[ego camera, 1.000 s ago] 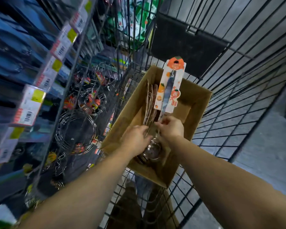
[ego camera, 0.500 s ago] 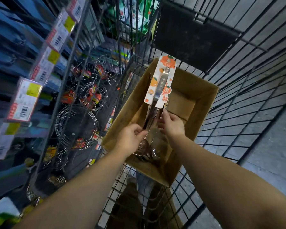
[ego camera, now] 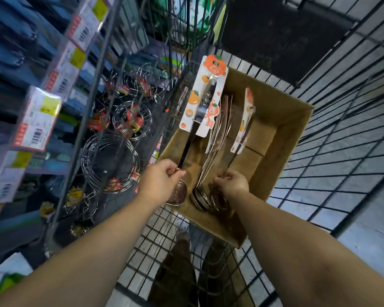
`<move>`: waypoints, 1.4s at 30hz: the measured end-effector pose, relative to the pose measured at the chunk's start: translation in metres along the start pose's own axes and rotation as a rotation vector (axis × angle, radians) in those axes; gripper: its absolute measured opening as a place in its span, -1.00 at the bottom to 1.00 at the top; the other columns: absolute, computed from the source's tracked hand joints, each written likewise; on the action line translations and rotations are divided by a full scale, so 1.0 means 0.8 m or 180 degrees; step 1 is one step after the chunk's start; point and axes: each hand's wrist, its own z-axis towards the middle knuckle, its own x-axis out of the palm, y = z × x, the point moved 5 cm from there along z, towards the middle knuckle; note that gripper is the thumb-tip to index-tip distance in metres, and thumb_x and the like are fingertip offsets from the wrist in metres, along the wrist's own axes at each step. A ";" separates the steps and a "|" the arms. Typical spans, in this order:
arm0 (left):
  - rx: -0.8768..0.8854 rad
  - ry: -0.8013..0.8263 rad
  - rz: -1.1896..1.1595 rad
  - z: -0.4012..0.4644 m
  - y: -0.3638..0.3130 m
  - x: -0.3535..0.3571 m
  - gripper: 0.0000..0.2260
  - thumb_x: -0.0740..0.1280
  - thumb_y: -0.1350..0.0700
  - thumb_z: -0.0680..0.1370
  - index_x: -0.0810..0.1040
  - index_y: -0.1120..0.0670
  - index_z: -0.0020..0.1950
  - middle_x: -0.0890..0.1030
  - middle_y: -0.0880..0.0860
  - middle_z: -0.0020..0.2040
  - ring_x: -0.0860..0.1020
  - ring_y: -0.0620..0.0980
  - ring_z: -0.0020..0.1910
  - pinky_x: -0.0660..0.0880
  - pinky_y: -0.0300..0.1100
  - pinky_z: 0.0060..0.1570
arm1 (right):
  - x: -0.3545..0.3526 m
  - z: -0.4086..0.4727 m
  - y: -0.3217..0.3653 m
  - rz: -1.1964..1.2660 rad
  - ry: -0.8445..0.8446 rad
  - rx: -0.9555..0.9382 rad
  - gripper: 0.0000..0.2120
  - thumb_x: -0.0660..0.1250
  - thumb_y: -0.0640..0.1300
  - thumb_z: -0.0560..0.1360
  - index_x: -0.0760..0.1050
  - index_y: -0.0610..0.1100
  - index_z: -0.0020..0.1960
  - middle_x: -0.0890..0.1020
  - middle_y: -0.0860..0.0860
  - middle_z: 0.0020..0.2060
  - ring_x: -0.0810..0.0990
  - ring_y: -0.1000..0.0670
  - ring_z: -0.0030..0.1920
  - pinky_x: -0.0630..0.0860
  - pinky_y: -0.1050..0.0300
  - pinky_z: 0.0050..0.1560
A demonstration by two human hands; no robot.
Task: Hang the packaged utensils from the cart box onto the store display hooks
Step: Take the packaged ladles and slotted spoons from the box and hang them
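Note:
A brown cardboard box (ego camera: 282,138) sits in a black wire cart and holds several steel ladles on orange-and-white cards. My left hand (ego camera: 160,180) grips the handle of one packaged ladle (ego camera: 203,100), held upright at the box's left wall, its bowl just below my fist. My right hand (ego camera: 232,183) is down inside the box, pinching the handle of a second packaged ladle (ego camera: 244,120) that leans up to the right. More ladles (ego camera: 217,129) stand bundled between the two.
Left of the cart, a wire display (ego camera: 93,120) carries hanging steel trivets (ego camera: 111,160) with red tags and price labels (ego camera: 37,120) on hook ends. The cart's wire walls (ego camera: 341,107) surround the box. My legs show below through the cart floor.
The upright ladle passed from my right hand to my left and moved left. My right hand dropped into the box and took hold of a second ladle.

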 end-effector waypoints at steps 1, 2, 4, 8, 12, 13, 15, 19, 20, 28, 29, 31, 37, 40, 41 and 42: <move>0.0008 0.0007 0.0000 -0.005 -0.005 -0.002 -0.86 0.43 -0.01 0.46 0.57 0.05 -0.17 0.55 -0.08 -0.29 0.55 -0.01 -0.21 0.50 -0.11 -0.16 | -0.007 -0.008 0.006 0.0007 -0.0076 -0.0137 -0.82 0.42 -0.22 0.48 0.58 -0.17 0.08 0.67 -0.03 -0.16 0.63 0.01 -0.20 0.52 0.22 -0.25; 0.0019 0.0011 -0.0009 -0.010 -0.011 -0.005 -0.85 0.43 -0.01 0.46 0.58 0.06 -0.15 0.57 -0.07 -0.26 0.55 -0.01 -0.18 0.50 -0.11 -0.14 | -0.014 -0.017 0.012 -0.0023 -0.0156 -0.0253 -0.78 0.42 -0.22 0.47 0.58 -0.19 0.11 0.68 -0.05 -0.11 0.64 -0.01 -0.15 0.54 0.20 -0.20; 0.0105 -0.0011 -0.0028 -0.023 -0.027 -0.016 -0.84 0.42 -0.02 0.47 0.58 0.05 -0.12 0.58 -0.07 -0.20 0.55 -0.02 -0.14 0.50 -0.14 -0.11 | -0.031 -0.039 0.026 -0.0068 -0.0396 -0.0414 -0.75 0.42 -0.17 0.48 0.57 -0.17 0.14 0.68 -0.07 -0.03 0.64 -0.04 -0.08 0.58 0.10 -0.04; 0.0307 -0.0053 -0.0019 -0.048 -0.062 -0.044 -0.86 0.42 -0.03 0.47 0.57 0.02 -0.12 0.56 -0.06 -0.17 0.53 -0.03 -0.13 0.41 -0.20 -0.17 | -0.056 -0.091 0.057 -0.0003 -0.0639 -0.0709 -0.84 0.40 -0.12 0.50 0.53 -0.09 0.06 0.64 -0.03 -0.08 0.56 0.04 -0.22 0.53 0.13 -0.15; 0.0574 -0.0256 -0.0060 -0.091 -0.096 -0.088 -0.85 0.42 -0.06 0.46 0.52 -0.02 -0.16 0.58 -0.04 -0.16 0.54 -0.01 -0.13 0.46 -0.16 -0.14 | -0.070 -0.173 0.084 0.0084 -0.0634 -0.1230 -0.84 0.42 -0.12 0.49 0.53 -0.11 0.04 0.65 -0.06 -0.05 0.57 -0.01 -0.15 0.51 0.15 -0.09; 0.0619 -0.0325 -0.0093 -0.103 -0.102 -0.099 -0.84 0.42 -0.07 0.45 0.53 -0.02 -0.17 0.59 -0.05 -0.17 0.55 -0.01 -0.13 0.47 -0.15 -0.14 | -0.072 -0.195 0.090 0.0085 -0.0650 -0.1367 -0.80 0.44 -0.10 0.47 0.55 -0.17 0.03 0.67 -0.08 -0.05 0.61 -0.06 -0.13 0.57 0.10 -0.05; 0.0710 -0.0518 -0.0180 -0.130 -0.112 -0.123 -0.84 0.43 -0.08 0.44 0.54 -0.02 -0.17 0.60 -0.04 -0.19 0.58 0.01 -0.12 0.50 -0.13 -0.12 | -0.077 -0.239 0.101 0.0089 -0.0659 -0.1599 -0.71 0.48 -0.06 0.42 0.57 -0.18 0.07 0.67 -0.06 -0.07 0.65 -0.11 -0.05 0.59 -0.06 0.06; 0.0836 -0.0902 -0.0348 -0.215 -0.123 -0.170 -0.79 0.41 -0.11 0.46 0.54 0.02 -0.12 0.55 -0.06 -0.20 0.54 0.00 -0.12 0.44 -0.15 -0.12 | -0.079 -0.336 0.110 0.0144 -0.0407 -0.2150 -0.85 0.47 -0.11 0.44 0.59 -0.10 -0.02 0.67 0.00 -0.13 0.63 -0.05 -0.09 0.57 0.05 -0.02; 0.0840 -0.0994 -0.0398 -0.241 -0.122 -0.181 -0.77 0.39 -0.13 0.47 0.54 0.02 -0.10 0.55 -0.06 -0.17 0.53 0.01 -0.10 0.45 -0.14 -0.10 | -0.078 -0.360 0.108 0.0094 -0.0336 -0.2284 -0.89 0.46 -0.11 0.44 0.59 -0.07 -0.05 0.68 0.00 -0.15 0.63 -0.05 -0.10 0.57 0.03 -0.02; 0.0637 -0.1954 -0.0892 -0.484 -0.042 -0.247 -0.80 0.39 -0.13 0.46 0.50 -0.05 -0.24 0.58 -0.02 -0.21 0.56 0.07 -0.11 0.49 -0.05 -0.09 | -0.030 -0.568 0.033 -0.0633 0.0282 -0.3439 -0.92 0.46 -0.09 0.45 0.58 -0.06 -0.12 0.62 0.05 -0.28 0.54 0.05 -0.26 0.44 0.19 -0.25; 0.0570 -0.2085 -0.0940 -0.514 -0.024 -0.256 -0.77 0.39 -0.12 0.46 0.46 -0.06 -0.31 0.55 -0.04 -0.29 0.57 0.10 -0.12 0.49 -0.03 -0.11 | -0.017 -0.593 0.025 -0.0747 0.0383 -0.3569 -0.91 0.46 -0.08 0.44 0.57 -0.05 -0.16 0.62 0.04 -0.29 0.54 0.04 -0.26 0.45 0.17 -0.23; 0.0445 -0.2350 -0.0901 -0.575 0.012 -0.273 -0.72 0.37 -0.12 0.45 0.39 -0.08 -0.39 0.47 -0.07 -0.37 0.57 0.14 -0.15 0.47 -0.04 -0.16 | 0.017 -0.643 0.006 -0.0951 0.0668 -0.3783 -0.91 0.46 -0.09 0.44 0.57 -0.05 -0.19 0.65 0.01 -0.28 0.57 0.02 -0.23 0.47 0.12 -0.16; -0.0124 -0.2993 -0.0828 -0.745 0.134 -0.298 -0.75 0.27 -0.11 0.46 0.31 -0.11 -0.37 0.59 0.08 -0.20 0.56 0.16 -0.14 0.51 -0.05 -0.14 | 0.148 -0.775 -0.098 -0.1530 0.1498 -0.4281 -0.87 0.40 -0.22 0.49 0.53 -0.11 -0.23 0.62 -0.13 -0.28 0.55 -0.04 -0.24 0.51 0.00 -0.11; -0.0480 -0.3380 -0.0790 -0.843 0.202 -0.295 -0.75 0.24 -0.11 0.51 0.30 -0.08 -0.32 0.53 0.05 -0.27 0.56 0.14 -0.15 0.44 -0.08 -0.24 | 0.216 -0.837 -0.174 -0.1890 0.1833 -0.4522 -0.78 0.36 -0.20 0.52 0.45 -0.09 -0.28 0.52 -0.06 -0.36 0.50 -0.01 -0.28 0.40 0.25 -0.28; -0.0532 -0.3513 -0.0800 -0.877 0.225 -0.291 -0.76 0.24 -0.09 0.52 0.29 -0.08 -0.29 0.50 0.01 -0.31 0.55 0.11 -0.16 0.39 -0.08 -0.25 | 0.236 -0.860 -0.202 -0.1996 0.1893 -0.4633 -0.75 0.35 -0.19 0.53 0.41 -0.12 -0.30 0.47 -0.04 -0.38 0.46 0.01 -0.30 0.33 0.29 -0.33; -0.0584 -0.3638 -0.0826 -0.910 0.249 -0.287 -0.76 0.24 -0.07 0.54 0.28 -0.08 -0.28 0.48 -0.01 -0.32 0.55 0.10 -0.16 0.37 -0.08 -0.24 | 0.257 -0.882 -0.231 -0.2091 0.1954 -0.4704 -0.73 0.34 -0.18 0.53 0.36 -0.15 -0.30 0.42 -0.03 -0.40 0.42 0.02 -0.33 0.28 0.32 -0.37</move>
